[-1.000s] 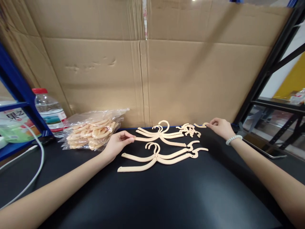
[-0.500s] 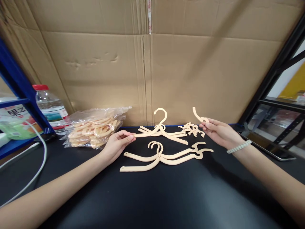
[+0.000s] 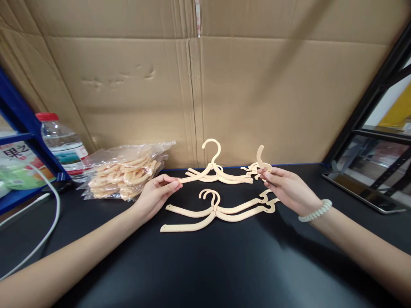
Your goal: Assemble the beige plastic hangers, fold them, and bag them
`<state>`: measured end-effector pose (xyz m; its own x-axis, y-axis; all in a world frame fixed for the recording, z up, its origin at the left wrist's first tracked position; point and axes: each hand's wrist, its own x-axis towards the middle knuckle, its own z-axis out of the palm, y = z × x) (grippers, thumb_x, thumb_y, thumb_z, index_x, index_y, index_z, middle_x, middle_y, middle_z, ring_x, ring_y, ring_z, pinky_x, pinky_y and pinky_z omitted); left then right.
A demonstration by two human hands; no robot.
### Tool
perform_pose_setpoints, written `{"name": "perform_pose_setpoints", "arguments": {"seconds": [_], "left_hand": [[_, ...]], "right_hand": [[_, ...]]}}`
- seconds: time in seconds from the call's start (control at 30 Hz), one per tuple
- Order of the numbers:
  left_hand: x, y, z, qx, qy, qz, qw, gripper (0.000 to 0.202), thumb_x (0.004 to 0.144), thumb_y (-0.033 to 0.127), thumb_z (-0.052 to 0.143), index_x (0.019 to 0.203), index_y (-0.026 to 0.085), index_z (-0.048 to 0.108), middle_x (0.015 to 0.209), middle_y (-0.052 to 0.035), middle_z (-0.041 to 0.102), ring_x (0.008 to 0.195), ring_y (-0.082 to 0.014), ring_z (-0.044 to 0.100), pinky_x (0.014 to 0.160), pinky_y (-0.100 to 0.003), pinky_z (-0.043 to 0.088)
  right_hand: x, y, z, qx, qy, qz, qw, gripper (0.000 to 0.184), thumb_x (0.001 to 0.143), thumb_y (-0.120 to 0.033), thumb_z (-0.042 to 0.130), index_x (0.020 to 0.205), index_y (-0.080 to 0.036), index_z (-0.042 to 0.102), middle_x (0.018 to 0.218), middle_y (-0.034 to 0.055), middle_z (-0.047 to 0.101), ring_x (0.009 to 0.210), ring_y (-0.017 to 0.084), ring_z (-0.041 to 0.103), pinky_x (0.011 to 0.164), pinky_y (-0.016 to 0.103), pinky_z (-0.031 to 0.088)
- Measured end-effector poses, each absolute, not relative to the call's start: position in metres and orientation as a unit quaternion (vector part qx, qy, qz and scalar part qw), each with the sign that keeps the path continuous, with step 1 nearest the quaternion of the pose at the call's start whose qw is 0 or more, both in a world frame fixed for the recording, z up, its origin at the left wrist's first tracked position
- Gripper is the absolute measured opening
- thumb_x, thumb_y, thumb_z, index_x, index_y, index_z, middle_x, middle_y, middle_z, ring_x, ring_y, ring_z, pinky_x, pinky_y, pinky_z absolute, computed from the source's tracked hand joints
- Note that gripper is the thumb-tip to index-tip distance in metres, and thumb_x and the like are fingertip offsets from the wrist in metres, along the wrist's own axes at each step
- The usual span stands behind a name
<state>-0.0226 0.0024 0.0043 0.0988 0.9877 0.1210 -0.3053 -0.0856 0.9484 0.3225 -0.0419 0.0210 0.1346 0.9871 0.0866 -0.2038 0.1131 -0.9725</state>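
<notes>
My left hand [image 3: 162, 193] pinches the left arm end of a beige plastic hanger [image 3: 201, 175], whose hook stands up in front of the cardboard. Between the fingers of my right hand [image 3: 285, 186] is a small curved beige hook piece [image 3: 261, 157], close to the hanger's right arm end. Nearer to me, two more hangers [image 3: 189, 226] lie overlapping, each with a small hook piece at its right end. Behind the held hanger rest further hanger parts. A small pile of loose hook pieces [image 3: 251, 167] lies beyond my right hand, which partly covers it.
A clear bag of beige parts [image 3: 125, 171] sits at the left on the black table [image 3: 199, 269]. Beyond it stand a red-capped water bottle [image 3: 66, 145], a blue shelf [image 3: 19, 107] and a white cable [image 3: 53, 218]. A phone-like slab [image 3: 362, 194] lies right; cardboard [image 3: 128, 94] walls the back.
My right hand has moved left with the hook piece, toward the hanger's right end. The hanger in my left hand has risen and tilted slightly, its right end now nearer the hook piece.
</notes>
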Motion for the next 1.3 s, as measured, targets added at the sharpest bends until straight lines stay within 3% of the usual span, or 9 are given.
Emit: {"name": "perform_pose_setpoints", "arguments": {"seconds": [0.1, 0.27, 0.43, 0.6, 0.73, 0.97, 1.3], "left_hand": [[-0.023, 0.002, 0.005, 0.475, 0.36, 0.564, 0.571, 0.027, 0.052, 0.02, 0.091, 0.065, 0.014, 0.068, 0.076, -0.0024, 0.072, 0.072, -0.0104, 0.067, 0.074, -0.017, 0.056], [-0.022, 0.001, 0.005, 0.477, 0.362, 0.565, 0.568, 0.028, 0.05, 0.022, 0.092, 0.065, 0.014, 0.069, 0.077, -0.0023, 0.072, 0.071, -0.0105, 0.067, 0.073, -0.017, 0.056], [-0.022, 0.001, 0.005, 0.479, 0.362, 0.563, 0.568, 0.029, 0.049, 0.023, 0.092, 0.064, 0.013, 0.069, 0.078, -0.0027, 0.073, 0.071, -0.0111, 0.067, 0.072, -0.018, 0.057], [-0.022, 0.001, 0.004, 0.482, 0.36, 0.562, 0.568, 0.03, 0.049, 0.023, 0.092, 0.064, 0.013, 0.069, 0.079, -0.0022, 0.073, 0.07, -0.0105, 0.067, 0.072, -0.017, 0.056], [-0.022, 0.001, 0.005, 0.487, 0.356, 0.561, 0.567, 0.029, 0.049, 0.022, 0.092, 0.063, 0.014, 0.068, 0.079, -0.002, 0.073, 0.07, -0.0106, 0.067, 0.072, -0.017, 0.057], [-0.022, 0.001, 0.005, 0.491, 0.351, 0.56, 0.567, 0.029, 0.05, 0.021, 0.092, 0.063, 0.014, 0.067, 0.08, -0.0017, 0.072, 0.07, -0.0105, 0.067, 0.072, -0.018, 0.057], [-0.024, 0.001, 0.004, 0.5, 0.344, 0.557, 0.567, 0.024, 0.056, 0.018, 0.089, 0.065, 0.014, 0.067, 0.082, -0.0017, 0.071, 0.071, -0.0108, 0.067, 0.073, -0.019, 0.056]], "right_hand": [[0.322, -0.04, 0.019, -0.475, -0.419, 0.463, 0.621, 0.034, 0.054, -0.035, 0.087, 0.079, -0.019, 0.073, 0.099, 0.0054, 0.063, 0.08, 0.015, 0.05, 0.055, 0.023, 0.04], [0.321, -0.04, 0.021, -0.448, -0.436, 0.508, 0.592, 0.03, 0.057, -0.039, 0.086, 0.068, -0.017, 0.068, 0.072, -0.0004, 0.054, 0.065, 0.01, 0.044, 0.054, 0.023, 0.039], [0.323, -0.041, 0.024, -0.475, -0.487, 0.538, 0.497, 0.033, 0.059, -0.039, 0.086, 0.071, -0.015, 0.067, 0.075, 0.0029, 0.061, 0.074, 0.013, 0.053, 0.064, 0.025, 0.044], [0.329, -0.039, 0.025, -0.468, -0.529, 0.544, 0.454, 0.029, 0.066, -0.037, 0.083, 0.074, -0.015, 0.066, 0.079, 0.0012, 0.059, 0.076, 0.012, 0.052, 0.065, 0.024, 0.044], [0.332, -0.037, 0.023, -0.452, -0.501, 0.591, 0.442, 0.029, 0.067, -0.037, 0.083, 0.073, -0.016, 0.063, 0.078, -0.0002, 0.057, 0.078, 0.012, 0.054, 0.07, 0.023, 0.048], [0.331, -0.036, 0.02, -0.429, -0.468, 0.663, 0.397, 0.03, 0.068, -0.034, 0.083, 0.072, -0.015, 0.06, 0.082, 0.0033, 0.062, 0.098, 0.022, 0.065, 0.088, 0.031, 0.052], [0.332, -0.032, 0.012, -0.4, -0.433, 0.7, 0.403, 0.022, 0.073, -0.024, 0.079, 0.072, -0.016, 0.058, 0.084, 0.0074, 0.07, 0.09, 0.018, 0.068, 0.088, 0.029, 0.054]]}}
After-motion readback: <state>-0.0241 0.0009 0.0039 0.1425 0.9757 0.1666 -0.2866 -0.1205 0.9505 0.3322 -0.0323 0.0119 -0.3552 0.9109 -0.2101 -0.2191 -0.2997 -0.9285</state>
